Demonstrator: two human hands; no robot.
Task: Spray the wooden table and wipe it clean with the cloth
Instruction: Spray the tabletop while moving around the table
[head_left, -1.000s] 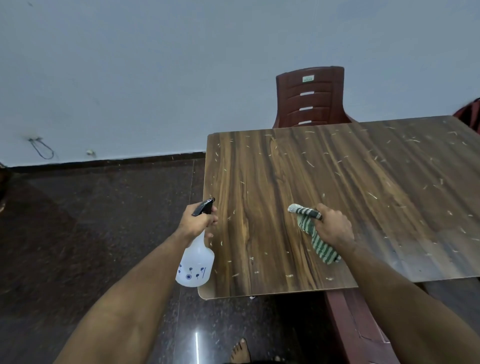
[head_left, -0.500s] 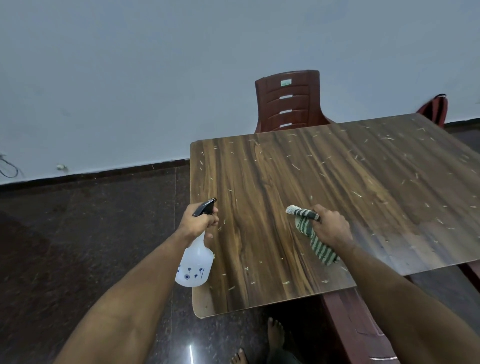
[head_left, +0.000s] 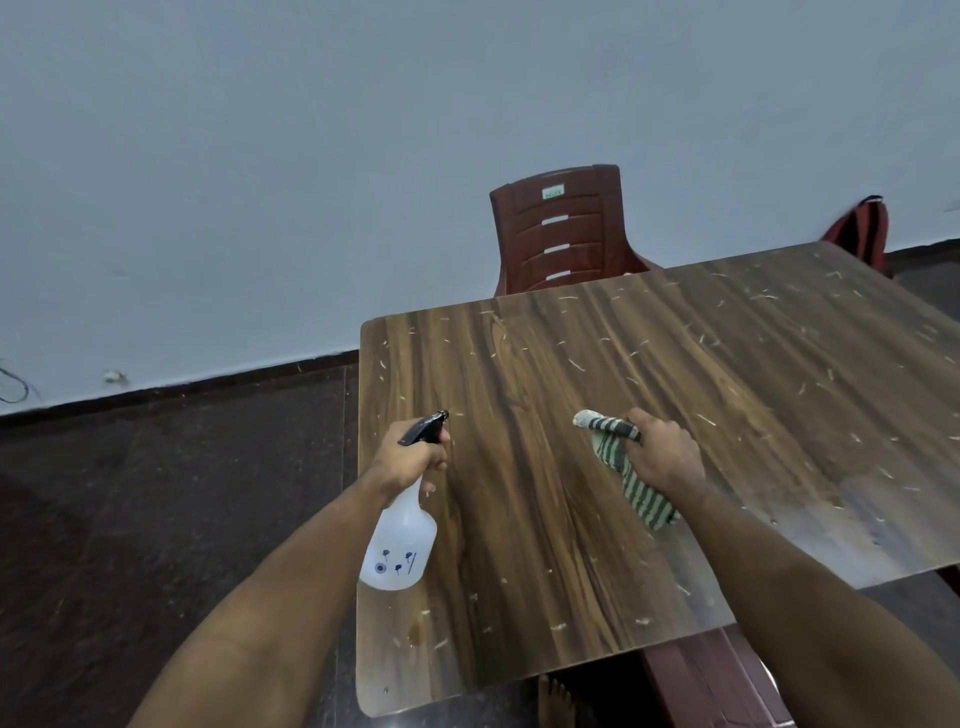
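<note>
The person stands at the near corner of the wooden table (head_left: 597, 467), both arms stretched out over it. The left hand (head_left: 410, 457) is curled round the neck of a white spray bottle (head_left: 399, 545), fingers at the black trigger head, whose nozzle points across the tabletop. The bottle hangs over the table's left edge; its body is cloudy plastic with small blue marks low on the side, and I can't tell how much liquid is in it. The right hand (head_left: 662, 454) is closed on a green striped cloth (head_left: 626, 467), bunched in the fist with one end poking out toward the bottle and the other trailing down onto the wood. Pale flecks of debris (head_left: 576, 364) lie scattered over most of the tabletop. A dark red plastic chair (head_left: 563, 228) stands at the far side against the pale wall, and another red seat shows under the table's near edge.
</note>
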